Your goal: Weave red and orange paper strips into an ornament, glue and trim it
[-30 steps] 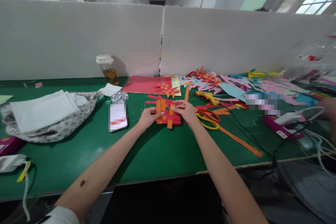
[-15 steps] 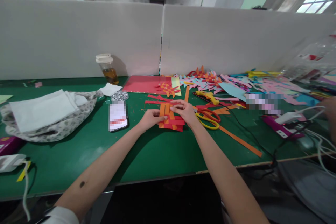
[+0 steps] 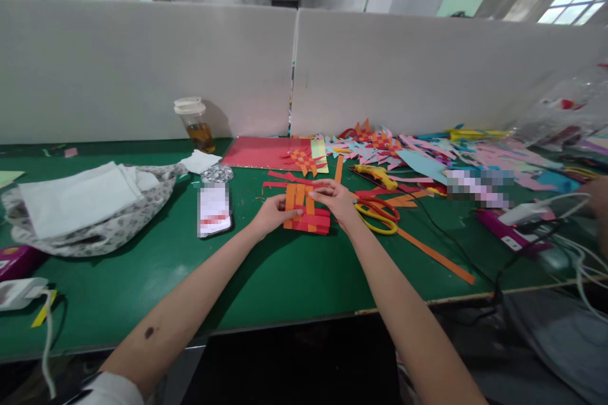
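Item: woven mat (image 3: 306,215) of red and orange paper strips, lying flat on the green table (image 3: 285,278), centre, near its front edge
Left hand (image 3: 272,214): closed in a pinch on the mat's left edge, thumb on top
Right hand (image 3: 335,200): fingertips pinched on the mat's upper right corner, at an orange strip end
Step (judged): strips being interlaced and snugged together
Next move calls for (judged): one hand pinning the crossings, the other sliding a single strip gently, as thin paper creases
Beside: scissors (image 3: 377,212) just right of the right hand; phone (image 3: 213,209) left; glue gun (image 3: 377,176) behind
Surface: cut paper shapes (image 3: 427,152) heaped right, cloth bag (image 3: 95,215) left
Room: white partition (image 3: 142,69), grey hall beyond
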Motion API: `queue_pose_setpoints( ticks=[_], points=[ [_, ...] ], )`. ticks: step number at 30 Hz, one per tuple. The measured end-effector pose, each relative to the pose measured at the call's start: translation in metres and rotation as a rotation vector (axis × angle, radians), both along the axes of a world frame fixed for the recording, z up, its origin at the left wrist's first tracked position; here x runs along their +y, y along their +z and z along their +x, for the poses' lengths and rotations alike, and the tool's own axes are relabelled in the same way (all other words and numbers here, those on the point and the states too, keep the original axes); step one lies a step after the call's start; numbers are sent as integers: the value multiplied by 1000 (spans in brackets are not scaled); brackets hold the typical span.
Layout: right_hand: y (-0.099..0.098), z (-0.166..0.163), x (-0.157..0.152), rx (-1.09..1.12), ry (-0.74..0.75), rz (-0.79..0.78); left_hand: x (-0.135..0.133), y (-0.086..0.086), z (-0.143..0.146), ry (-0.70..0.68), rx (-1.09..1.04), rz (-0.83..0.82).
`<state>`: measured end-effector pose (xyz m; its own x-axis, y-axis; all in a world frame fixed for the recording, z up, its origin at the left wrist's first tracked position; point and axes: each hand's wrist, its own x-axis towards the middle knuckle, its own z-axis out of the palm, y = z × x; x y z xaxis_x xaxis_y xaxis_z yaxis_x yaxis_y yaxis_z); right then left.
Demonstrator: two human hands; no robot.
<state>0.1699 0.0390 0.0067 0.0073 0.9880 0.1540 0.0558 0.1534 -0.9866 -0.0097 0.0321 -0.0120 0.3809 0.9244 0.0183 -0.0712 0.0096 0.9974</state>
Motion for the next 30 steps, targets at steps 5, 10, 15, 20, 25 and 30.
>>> queue_pose_setpoints(
  ticks=[5, 10, 15, 20, 25, 30],
  points=[
    [-3, 0, 2, -13, 36, -47, 3, -2, -1, 77, -17, -11],
    [-5, 1, 3, -22, 40, -43, 0, 2, 1, 82, -23, -30],
    [-2, -2, -2, -44, 118, -28, -6, 4, 4, 37, 18, -87],
    [4, -6, -5, -45, 163, -6, -6, 0, 4, 100, 18, -109],
    [1, -6, -4, -26, 159, -80, -1, 1, 3, 294, -98, -101],
    [-4, -6, -1, 43, 101, -104, -2, 7, 2, 355, -156, -188]
  ],
)
